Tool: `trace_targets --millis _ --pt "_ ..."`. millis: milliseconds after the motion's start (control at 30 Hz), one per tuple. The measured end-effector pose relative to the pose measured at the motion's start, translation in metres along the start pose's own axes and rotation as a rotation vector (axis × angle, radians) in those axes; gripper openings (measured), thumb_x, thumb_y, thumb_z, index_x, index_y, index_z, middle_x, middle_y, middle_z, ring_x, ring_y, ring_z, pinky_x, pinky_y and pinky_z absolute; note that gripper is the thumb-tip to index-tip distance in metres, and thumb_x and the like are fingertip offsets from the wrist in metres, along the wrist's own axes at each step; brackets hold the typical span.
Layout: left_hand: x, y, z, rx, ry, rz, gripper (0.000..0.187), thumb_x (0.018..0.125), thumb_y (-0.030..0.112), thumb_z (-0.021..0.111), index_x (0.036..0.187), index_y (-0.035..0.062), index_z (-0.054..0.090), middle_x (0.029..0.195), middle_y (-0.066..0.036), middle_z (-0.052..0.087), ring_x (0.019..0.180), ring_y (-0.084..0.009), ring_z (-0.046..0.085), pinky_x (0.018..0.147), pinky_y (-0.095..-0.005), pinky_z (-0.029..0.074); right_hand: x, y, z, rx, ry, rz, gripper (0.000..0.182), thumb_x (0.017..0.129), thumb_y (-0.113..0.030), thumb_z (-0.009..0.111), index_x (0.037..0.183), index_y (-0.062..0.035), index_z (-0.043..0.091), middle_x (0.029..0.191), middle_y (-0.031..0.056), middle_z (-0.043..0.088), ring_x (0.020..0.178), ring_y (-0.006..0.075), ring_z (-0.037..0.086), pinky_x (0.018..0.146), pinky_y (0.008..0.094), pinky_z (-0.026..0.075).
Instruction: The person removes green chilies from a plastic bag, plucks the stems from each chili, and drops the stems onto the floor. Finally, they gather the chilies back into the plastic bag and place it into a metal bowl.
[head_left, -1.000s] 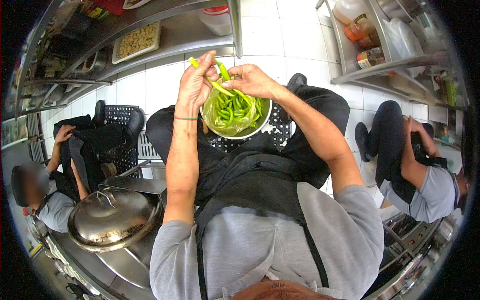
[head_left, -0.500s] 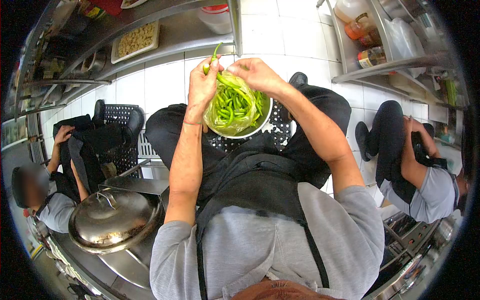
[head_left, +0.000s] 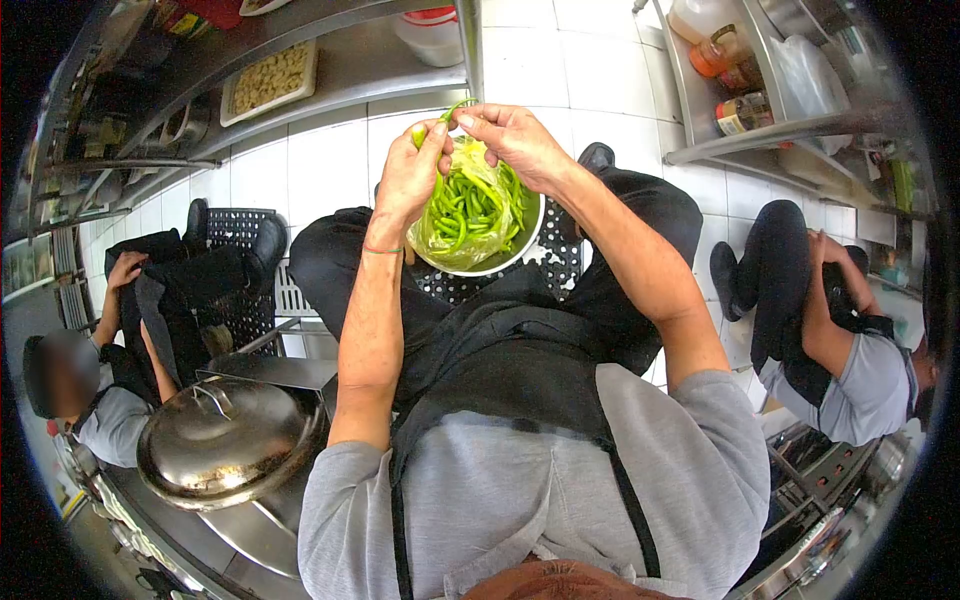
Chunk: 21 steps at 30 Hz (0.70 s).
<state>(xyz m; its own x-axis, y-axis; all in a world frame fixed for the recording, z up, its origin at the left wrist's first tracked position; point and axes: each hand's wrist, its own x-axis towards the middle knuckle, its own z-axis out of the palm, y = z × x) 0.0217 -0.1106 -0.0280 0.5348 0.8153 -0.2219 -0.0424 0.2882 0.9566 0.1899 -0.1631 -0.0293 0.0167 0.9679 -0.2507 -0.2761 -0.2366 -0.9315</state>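
My left hand (head_left: 408, 182) is closed around green chili peppers, and one blunt green end (head_left: 418, 134) pokes out beside the thumb. A thin curved chili pepper tip or stem (head_left: 457, 106) rises between both hands. The thumb and fingers of my right hand (head_left: 525, 150) pinch it at its right end. Below the hands, many green chili peppers (head_left: 468, 212) fill a clear yellowish plastic bag (head_left: 425, 243), which sits in a round metal bowl (head_left: 538, 225) between my knees.
A metal shelf at upper left carries a white tray of pale pieces (head_left: 270, 82) and a white bucket (head_left: 432, 42). Bottles and jars (head_left: 742, 114) stand on the right shelf. Seated people flank me on both sides. A large metal lid (head_left: 230, 440) lies at lower left.
My right hand has moved up and left, from over the bag to the chili pepper at my left fingertips. Its thin end, earlier upright, now bends rightward into the right fingers.
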Motion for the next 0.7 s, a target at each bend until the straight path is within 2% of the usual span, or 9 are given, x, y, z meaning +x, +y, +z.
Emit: trace_targets --millis 133,233,333,400,533,633,700 --pt "0.0 0.002 0.0 0.013 -0.003 -0.006 0.025 0.1 0.023 0.053 0.098 -0.0004 0.061 0.07 0.003 0.049 0.056 -0.0054 0.043 0.05 -0.0209 0.036 0.0 0.001 0.0 0.034 -0.011 -0.032 0.027 0.095 -0.027 0.063 0.11 -0.0049 0.069 0.094 -0.0004 0.067 0.07 0.0024 0.051 0.059 0.0188 0.041" --pt "-0.003 0.011 0.003 -0.025 0.018 -0.049 0.024 0.1 0.022 0.053 0.095 -0.0002 0.061 0.066 0.004 0.047 0.052 -0.0045 0.039 0.046 -0.0211 0.031 -0.001 -0.002 0.003 0.106 -0.03 -0.062 0.029 0.092 -0.031 0.066 0.102 -0.0036 0.069 0.088 -0.0007 0.067 0.066 0.0032 0.051 0.053 0.0191 0.04" --pt "-0.005 0.015 0.005 -0.046 0.005 -0.084 0.024 0.099 0.022 0.053 0.09 0.0006 0.06 0.062 0.005 0.044 0.05 -0.0042 0.036 0.044 -0.0211 0.028 -0.001 0.001 0.007 0.258 -0.037 -0.034 0.028 0.092 -0.03 0.067 0.097 -0.0025 0.069 0.085 -0.0004 0.067 0.065 0.004 0.052 0.053 0.0191 0.04" --pt "-0.009 0.018 0.008 -0.03 -0.016 -0.118 0.025 0.098 0.022 0.053 0.087 0.0014 0.06 0.061 0.005 0.042 0.049 -0.0042 0.035 0.044 -0.0209 0.027 -0.002 0.002 0.008 0.28 -0.056 -0.029 0.025 0.094 -0.027 0.064 0.1 -0.0033 0.069 0.086 -0.0001 0.067 0.067 0.0039 0.052 0.057 0.0204 0.04" --pt "-0.009 0.018 0.006 -0.087 -0.07 -0.156 0.025 0.097 0.022 0.054 0.084 0.002 0.059 0.059 0.005 0.041 0.048 -0.0045 0.035 0.044 -0.0212 0.027 -0.002 0.001 0.007 0.238 -0.068 -0.042 0.02 0.095 -0.024 0.063 0.095 -0.0047 0.068 0.08 -0.0019 0.064 0.065 0.005 0.051 0.06 0.0212 0.04" --pt "-0.007 0.013 0.001 -0.167 -0.129 -0.148 0.025 0.098 0.024 0.054 0.087 0.002 0.059 0.06 0.003 0.044 0.048 -0.005 0.038 0.044 -0.0215 0.03 -0.008 -0.007 0.007 0.451 -0.191 0.033 0.019 0.095 -0.024 0.062 0.091 -0.0058 0.066 0.079 -0.0016 0.061 0.066 0.0066 0.051 0.062 0.0231 0.041" --pt "-0.002 0.008 -0.002 -0.242 -0.152 -0.093 0.028 0.099 0.028 0.054 0.09 0.0024 0.06 0.062 0.001 0.049 0.049 -0.0062 0.042 0.045 -0.0214 0.034 -0.006 -0.01 0.001 0.504 -0.08 0.031 0.017 0.095 -0.022 0.06 0.092 -0.0062 0.064 0.082 -0.0004 0.061 0.068 0.0075 0.05 0.063 0.0251 0.042"
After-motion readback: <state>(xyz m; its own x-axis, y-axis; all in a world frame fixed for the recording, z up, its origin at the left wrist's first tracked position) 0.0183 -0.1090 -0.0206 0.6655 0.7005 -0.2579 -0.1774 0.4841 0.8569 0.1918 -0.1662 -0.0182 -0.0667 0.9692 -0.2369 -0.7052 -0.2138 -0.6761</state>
